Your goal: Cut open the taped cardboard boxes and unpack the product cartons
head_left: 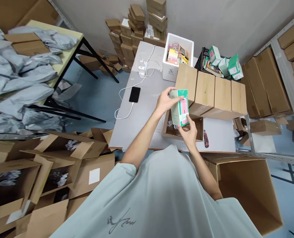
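Between my two hands is a small green, white and pink product box (184, 107), held upright and a little tilted. My left hand (167, 100) grips its upper left part, with the thumb across the front. My right hand (189, 132) holds the lower edge from below. Under the product box lies an open shallow cardboard box (200, 129) with some crumpled paper in it. To the right of that box, a red and black utility knife (206, 138) rests on the table (147, 127).
A black phone (134, 95) on a white cable lies left. Closed cardboard boxes (205, 89) stand in a row at right. Behind are a white foam box (170, 71) and a black crate (200, 59) of small boxes. Open cartons (92, 175) flank me at lower left.
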The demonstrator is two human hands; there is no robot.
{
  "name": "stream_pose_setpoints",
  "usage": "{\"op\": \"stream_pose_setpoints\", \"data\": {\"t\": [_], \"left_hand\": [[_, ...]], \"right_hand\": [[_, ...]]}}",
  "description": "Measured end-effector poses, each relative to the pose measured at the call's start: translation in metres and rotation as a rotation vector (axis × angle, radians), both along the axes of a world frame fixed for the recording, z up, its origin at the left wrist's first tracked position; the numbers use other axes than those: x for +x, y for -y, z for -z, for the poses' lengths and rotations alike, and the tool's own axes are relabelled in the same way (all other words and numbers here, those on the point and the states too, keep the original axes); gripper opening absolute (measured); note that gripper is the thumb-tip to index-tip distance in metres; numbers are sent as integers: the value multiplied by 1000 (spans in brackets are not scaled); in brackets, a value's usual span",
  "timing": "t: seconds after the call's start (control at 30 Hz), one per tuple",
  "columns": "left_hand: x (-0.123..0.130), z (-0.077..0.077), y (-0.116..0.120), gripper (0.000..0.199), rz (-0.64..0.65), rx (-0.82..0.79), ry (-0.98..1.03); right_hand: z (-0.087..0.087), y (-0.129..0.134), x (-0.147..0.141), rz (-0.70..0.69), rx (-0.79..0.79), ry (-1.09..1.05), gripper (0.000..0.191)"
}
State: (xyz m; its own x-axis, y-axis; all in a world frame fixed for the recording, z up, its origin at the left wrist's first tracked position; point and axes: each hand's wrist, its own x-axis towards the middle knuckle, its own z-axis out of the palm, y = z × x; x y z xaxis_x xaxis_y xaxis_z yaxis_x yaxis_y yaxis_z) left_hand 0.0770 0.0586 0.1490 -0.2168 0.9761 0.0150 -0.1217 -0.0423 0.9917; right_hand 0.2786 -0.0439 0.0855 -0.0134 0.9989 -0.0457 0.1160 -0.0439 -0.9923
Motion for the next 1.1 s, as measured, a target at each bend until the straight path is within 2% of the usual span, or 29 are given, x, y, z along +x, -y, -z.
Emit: {"op": "stream_pose_setpoints", "data": {"t": [0.13, 0.27, 0.4, 0.47, 0.57, 0.7, 0.83, 0.97, 1.1], "left_hand": [[-26, -1, 4, 70, 89, -62, 145], [-51, 12, 7, 80, 271, -149, 336], [-52, 31, 10, 75, 476, -181, 526], [-46, 37, 11, 70, 484, -176, 586], [-39, 39, 11, 69, 423, -187, 588], [-38, 37, 4, 80, 349, -213, 492], [-31, 36, -6, 85, 285, -218, 369], [-6, 39, -13, 86, 237, -198, 289], [29, 39, -18, 86, 216, -124, 163]], "right_hand": [[-4, 2, -1, 11, -96, -232, 92], [-11, 8, 2, -62, -207, -475, 58], [-7, 15, -6, -97, -390, -777, 37], [-3, 18, -11, -92, -457, -883, 29], [0, 20, -16, -85, -502, -940, 23], [-2, 20, -13, -98, -494, -780, 38], [-6, 25, -5, 43, -288, -496, 70], [-5, 32, 0, 162, -136, -152, 107], [3, 30, 6, 318, -33, 143, 112]]}}
